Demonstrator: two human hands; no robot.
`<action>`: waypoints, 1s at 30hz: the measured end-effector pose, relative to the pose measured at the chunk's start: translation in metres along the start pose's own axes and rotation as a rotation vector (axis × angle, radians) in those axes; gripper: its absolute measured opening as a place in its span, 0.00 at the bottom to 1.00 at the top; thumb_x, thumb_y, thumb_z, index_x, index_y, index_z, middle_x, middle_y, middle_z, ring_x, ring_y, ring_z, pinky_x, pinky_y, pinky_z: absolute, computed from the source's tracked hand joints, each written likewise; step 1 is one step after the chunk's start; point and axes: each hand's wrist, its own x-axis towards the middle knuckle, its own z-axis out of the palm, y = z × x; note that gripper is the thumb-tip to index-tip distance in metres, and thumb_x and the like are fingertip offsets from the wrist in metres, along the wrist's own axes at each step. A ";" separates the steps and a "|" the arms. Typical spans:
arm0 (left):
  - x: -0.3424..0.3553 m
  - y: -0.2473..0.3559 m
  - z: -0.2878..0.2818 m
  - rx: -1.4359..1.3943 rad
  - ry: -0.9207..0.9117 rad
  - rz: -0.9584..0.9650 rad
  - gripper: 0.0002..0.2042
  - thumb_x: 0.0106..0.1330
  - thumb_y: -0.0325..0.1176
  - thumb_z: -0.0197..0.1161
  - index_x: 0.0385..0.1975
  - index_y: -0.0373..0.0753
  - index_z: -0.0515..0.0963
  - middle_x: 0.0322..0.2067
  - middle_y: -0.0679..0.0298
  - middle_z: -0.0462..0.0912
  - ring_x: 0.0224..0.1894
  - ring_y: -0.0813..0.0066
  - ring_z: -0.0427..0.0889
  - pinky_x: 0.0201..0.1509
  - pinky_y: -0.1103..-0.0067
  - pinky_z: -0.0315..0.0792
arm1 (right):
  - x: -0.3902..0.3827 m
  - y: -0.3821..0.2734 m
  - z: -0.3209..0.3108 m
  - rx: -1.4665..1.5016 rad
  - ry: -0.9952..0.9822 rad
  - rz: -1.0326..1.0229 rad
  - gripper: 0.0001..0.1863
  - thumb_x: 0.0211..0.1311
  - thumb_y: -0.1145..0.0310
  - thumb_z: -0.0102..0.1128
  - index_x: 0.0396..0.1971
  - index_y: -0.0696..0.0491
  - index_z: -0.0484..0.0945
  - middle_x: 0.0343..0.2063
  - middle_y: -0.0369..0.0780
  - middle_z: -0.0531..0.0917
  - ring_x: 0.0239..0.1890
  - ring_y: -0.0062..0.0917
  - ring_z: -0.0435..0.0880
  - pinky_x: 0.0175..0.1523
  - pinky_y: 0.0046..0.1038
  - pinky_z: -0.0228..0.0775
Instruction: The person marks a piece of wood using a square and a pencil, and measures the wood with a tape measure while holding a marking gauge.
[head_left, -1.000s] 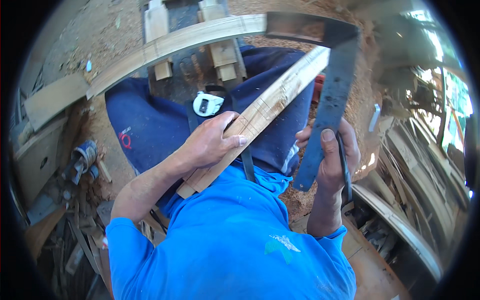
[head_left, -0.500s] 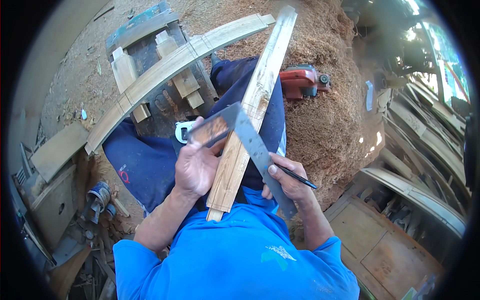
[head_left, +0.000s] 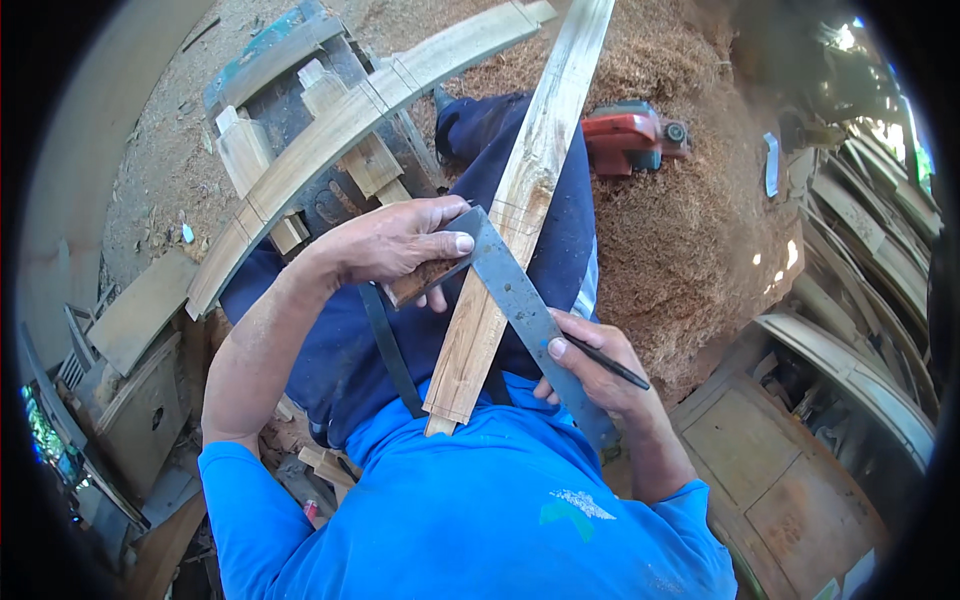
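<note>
A long straight wooden board (head_left: 540,170) with pencil lines rests along my lap, its near end at my belly. A try square (head_left: 520,300), with a steel blade and a wood-faced stock, lies diagonally across it. My left hand (head_left: 415,250) grips the square at its corner and stock, thumb on top. My right hand (head_left: 595,365) holds the lower part of the blade along with a black pen or pencil (head_left: 625,372). A curved marked plank (head_left: 310,145) lies beyond my left thigh, over shorter tenoned pieces (head_left: 370,165) on a dark worn bench (head_left: 335,55).
A red power tool (head_left: 615,135) sits on deep shavings (head_left: 665,250) to the right. Loose boards (head_left: 860,240) are piled at far right, above a flat wooden panel (head_left: 775,460). A plank (head_left: 130,320) and scrap panels (head_left: 140,420) lie at left.
The square has swung down from the upper right to lie across the board. My left hand left the board for the square's stock. My right hand moved down with the blade.
</note>
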 end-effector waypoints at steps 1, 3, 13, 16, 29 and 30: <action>0.003 0.001 -0.002 0.026 -0.025 0.020 0.21 0.78 0.50 0.56 0.55 0.37 0.72 0.39 0.61 0.82 0.30 0.74 0.89 0.32 0.81 0.81 | 0.002 -0.004 -0.002 -0.070 0.005 -0.047 0.22 0.78 0.63 0.54 0.65 0.59 0.74 0.39 0.47 0.87 0.37 0.32 0.90 0.38 0.31 0.85; 0.012 0.000 -0.008 0.063 -0.071 0.013 0.22 0.78 0.52 0.56 0.55 0.38 0.72 0.35 0.61 0.82 0.30 0.74 0.89 0.30 0.80 0.81 | 0.008 0.008 -0.011 -0.286 0.097 -0.185 0.25 0.78 0.59 0.56 0.64 0.61 0.75 0.39 0.45 0.84 0.37 0.28 0.89 0.40 0.28 0.82; 0.021 0.022 0.002 0.236 -0.036 -0.056 0.18 0.80 0.46 0.55 0.56 0.38 0.71 0.32 0.62 0.82 0.26 0.75 0.87 0.31 0.77 0.79 | 0.050 -0.022 -0.027 -0.250 0.491 -0.476 0.24 0.81 0.61 0.48 0.58 0.69 0.76 0.44 0.50 0.83 0.46 0.32 0.88 0.50 0.31 0.82; 0.021 0.036 0.002 0.211 -0.071 -0.091 0.17 0.80 0.45 0.55 0.56 0.37 0.71 0.31 0.62 0.82 0.26 0.75 0.87 0.30 0.77 0.78 | 0.066 -0.032 -0.027 0.109 0.564 -0.474 0.16 0.76 0.71 0.52 0.54 0.67 0.79 0.42 0.47 0.85 0.42 0.26 0.88 0.49 0.27 0.81; 0.025 0.029 0.011 0.069 -0.039 -0.068 0.14 0.80 0.40 0.55 0.52 0.36 0.71 0.31 0.64 0.80 0.25 0.75 0.86 0.28 0.79 0.79 | 0.099 -0.018 -0.026 0.232 0.372 -0.517 0.14 0.72 0.70 0.53 0.47 0.65 0.79 0.38 0.43 0.87 0.42 0.22 0.84 0.55 0.26 0.76; 0.027 0.027 0.009 0.014 -0.034 -0.067 0.14 0.80 0.41 0.55 0.52 0.36 0.71 0.31 0.64 0.79 0.25 0.75 0.86 0.28 0.79 0.80 | 0.103 -0.020 -0.027 0.170 0.358 -0.539 0.14 0.72 0.70 0.53 0.48 0.65 0.79 0.39 0.44 0.86 0.43 0.22 0.84 0.55 0.27 0.76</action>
